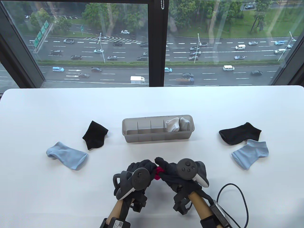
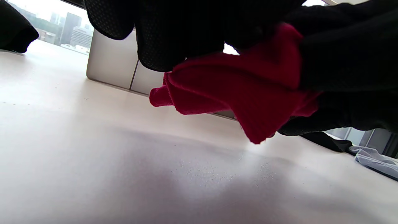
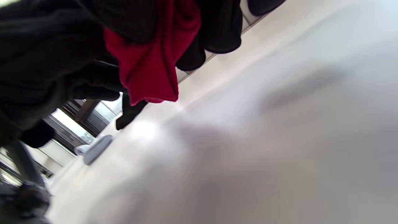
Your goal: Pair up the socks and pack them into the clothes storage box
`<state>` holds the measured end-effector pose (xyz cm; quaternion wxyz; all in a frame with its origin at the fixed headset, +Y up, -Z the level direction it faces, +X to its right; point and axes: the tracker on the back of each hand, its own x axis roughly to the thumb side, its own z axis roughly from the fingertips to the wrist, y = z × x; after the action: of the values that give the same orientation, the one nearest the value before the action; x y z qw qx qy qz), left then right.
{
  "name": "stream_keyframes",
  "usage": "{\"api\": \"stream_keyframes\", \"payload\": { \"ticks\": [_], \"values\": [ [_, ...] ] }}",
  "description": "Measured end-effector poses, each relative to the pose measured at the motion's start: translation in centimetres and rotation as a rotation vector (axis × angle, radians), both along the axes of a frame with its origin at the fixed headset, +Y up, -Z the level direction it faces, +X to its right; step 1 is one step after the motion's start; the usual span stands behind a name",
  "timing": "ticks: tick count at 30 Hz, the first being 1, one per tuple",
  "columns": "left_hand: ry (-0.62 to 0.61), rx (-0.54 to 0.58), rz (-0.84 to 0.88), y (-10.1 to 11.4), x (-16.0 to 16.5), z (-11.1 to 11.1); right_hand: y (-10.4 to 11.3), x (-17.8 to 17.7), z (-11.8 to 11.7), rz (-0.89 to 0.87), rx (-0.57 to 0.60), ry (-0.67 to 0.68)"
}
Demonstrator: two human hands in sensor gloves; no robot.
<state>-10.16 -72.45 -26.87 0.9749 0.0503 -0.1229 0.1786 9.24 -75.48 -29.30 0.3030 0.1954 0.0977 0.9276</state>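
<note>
Red socks (image 2: 248, 93): bunched between left hand (image 1: 140, 174) and right hand (image 1: 175, 173), both grips pinching them above desk (image 1: 47, 194). Roll tight, keep cuffs matched. Storage box (image 1: 158, 137) straight ahead; left compartments free.

We see only a scrap of the red sock (image 1: 158, 173) between the gloved left hand (image 1: 140, 171) and right hand (image 1: 174, 171), so whether it is one sock or a pair we cannot tell, and the right wrist view is blurred.

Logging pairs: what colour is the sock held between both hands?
Red sock, clearest in the left wrist view.
</note>
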Motion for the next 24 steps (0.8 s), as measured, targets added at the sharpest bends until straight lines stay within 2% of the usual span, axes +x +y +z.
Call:
{"api": "stream_keyframes", "payload": {
  "ticks": [2, 3, 4, 5, 9, 12, 14, 17, 19, 22, 24],
  "values": [
    [-0.034, -0.057, 0.100, 0.0, -0.5, -0.3, -0.3, 0.4, -0.2, 0.163, 0.064, -0.018],
    [-0.026, -0.069, 0.135, -0.1, -0.7, -0.3, -0.3, 0.6, -0.3, 0.172, 0.065, -0.016],
    [-0.015, -0.083, 0.165, -0.2, -0.9, -0.4, -0.3, 0.9, -0.2, 0.122, 0.056, -0.024],
    [-0.026, -0.134, 0.139, -0.5, -1.1, -0.7, -0.1, 1.1, -0.2, 0.027, 0.027, -0.007],
    [-0.062, -0.300, 0.089, -2.1, -1.4, -1.6, 0.5, 1.0, -0.1, -0.165, -0.025, 0.056],
    [-0.108, -0.400, 0.181, -2.7, -1.9, -2.3, 0.3, 0.8, 0.1, -0.159, -0.056, 0.087],
    [-0.113, -0.420, 0.205, -2.4, -2.1, -2.4, 0.2, 0.8, 0.1, -0.139, -0.036, 0.075],
    [-0.082, -0.265, 0.125, -1.3, -1.4, -1.7, 0.5, 0.4, 0.3, -0.117, -0.002, 0.008],
    [-0.096, -0.137, -0.013, -0.7, -0.1, -1.0, 0.7, 0.0, 0.6, 0.061, 0.046, 0.020],
    [-0.144, -0.054, -0.089, -0.3, 1.3, -0.1, 0.8, -0.3, 0.9, 0.148, 0.118, 0.036],
    [-0.163, -0.053, -0.057, -0.2, 1.2, 0.0, 0.8, 0.2, 0.6, 0.081, 0.092, 0.040]
  ]
}}
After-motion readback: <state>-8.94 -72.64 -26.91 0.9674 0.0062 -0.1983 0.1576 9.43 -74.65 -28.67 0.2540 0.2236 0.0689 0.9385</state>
